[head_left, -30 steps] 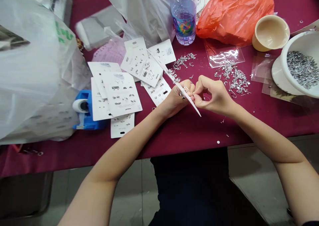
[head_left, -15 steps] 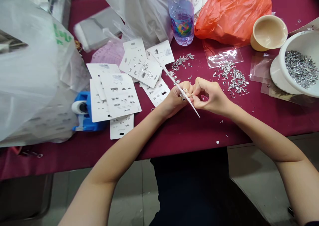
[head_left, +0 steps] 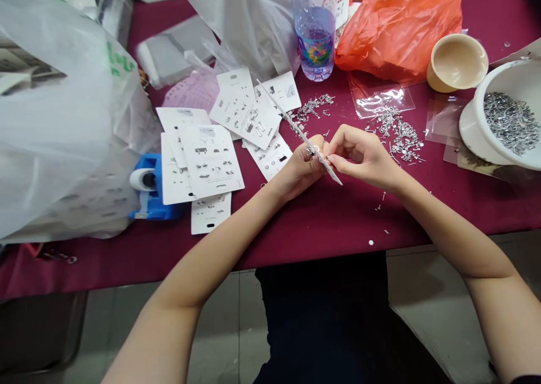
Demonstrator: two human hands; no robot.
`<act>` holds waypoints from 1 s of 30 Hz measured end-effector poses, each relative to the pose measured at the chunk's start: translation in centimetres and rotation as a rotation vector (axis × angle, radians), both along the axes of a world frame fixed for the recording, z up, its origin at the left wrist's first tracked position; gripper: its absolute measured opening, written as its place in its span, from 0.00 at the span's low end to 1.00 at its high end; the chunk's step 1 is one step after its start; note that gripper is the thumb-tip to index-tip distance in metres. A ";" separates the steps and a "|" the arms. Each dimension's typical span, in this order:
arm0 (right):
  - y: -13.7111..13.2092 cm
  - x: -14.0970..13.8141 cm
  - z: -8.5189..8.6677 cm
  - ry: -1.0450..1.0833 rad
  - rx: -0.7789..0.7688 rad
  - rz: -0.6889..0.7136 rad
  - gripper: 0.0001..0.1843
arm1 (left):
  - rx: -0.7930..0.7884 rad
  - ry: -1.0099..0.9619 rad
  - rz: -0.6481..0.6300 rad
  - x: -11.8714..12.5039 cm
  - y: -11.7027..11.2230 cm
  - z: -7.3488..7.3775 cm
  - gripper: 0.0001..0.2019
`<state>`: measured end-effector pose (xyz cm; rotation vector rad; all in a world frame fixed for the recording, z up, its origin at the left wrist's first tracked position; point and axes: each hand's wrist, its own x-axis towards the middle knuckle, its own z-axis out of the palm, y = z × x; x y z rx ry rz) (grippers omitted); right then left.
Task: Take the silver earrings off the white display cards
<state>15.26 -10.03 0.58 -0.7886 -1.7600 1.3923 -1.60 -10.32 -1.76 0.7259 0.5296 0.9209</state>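
Observation:
My left hand (head_left: 301,170) is closed on a white earring card (head_left: 333,173), held tilted and nearly edge-on above the table. Small silver earrings stick out from the card's left face. On the other face, my right hand (head_left: 366,154) pinches with thumb and forefinger close against the card; what lies between those fingertips is too small to make out. Left of my hands, several white earring cards (head_left: 213,164) with earrings mounted on them lie overlapping. Loose silver earring pieces (head_left: 403,138) are heaped beyond my right hand, and a smaller heap (head_left: 313,106) lies behind the card.
A blue tape dispenser (head_left: 154,195) stands beside a large white plastic bag (head_left: 76,147). At the back are a water bottle (head_left: 316,51) and a red plastic bag (head_left: 401,29). A beige cup (head_left: 459,62) and a white bucket (head_left: 477,127) of metal pieces stand at right.
The right fingers have shifted slightly on the card, and the card's lower end has risen a little. The whole view has moved slightly; the left hand keeps its hold.

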 end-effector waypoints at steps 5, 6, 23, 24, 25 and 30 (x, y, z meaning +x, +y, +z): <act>0.2 0.2 0.1 0.074 -0.055 0.044 0.10 | 0.002 -0.038 0.007 0.0 0.0 -0.3 0.30; 0.3 0.2 0.1 0.083 -0.063 0.053 0.10 | 0.000 -0.041 0.005 0.0 0.0 -0.3 0.30; 0.4 0.1 -0.1 0.124 -0.136 0.032 0.14 | 0.007 -0.034 -0.007 -0.1 0.1 -0.5 0.29; 0.4 0.1 -0.2 0.138 -0.144 0.032 0.14 | 0.013 -0.032 -0.006 -0.1 0.1 -0.5 0.30; 0.3 0.0 -0.3 0.153 -0.152 0.031 0.15 | 0.020 -0.028 -0.004 -0.1 0.1 -0.6 0.31; 0.1 -0.4 -0.9 0.186 -0.184 0.018 0.19 | 0.045 -0.015 0.006 -0.1 0.1 -1.0 0.33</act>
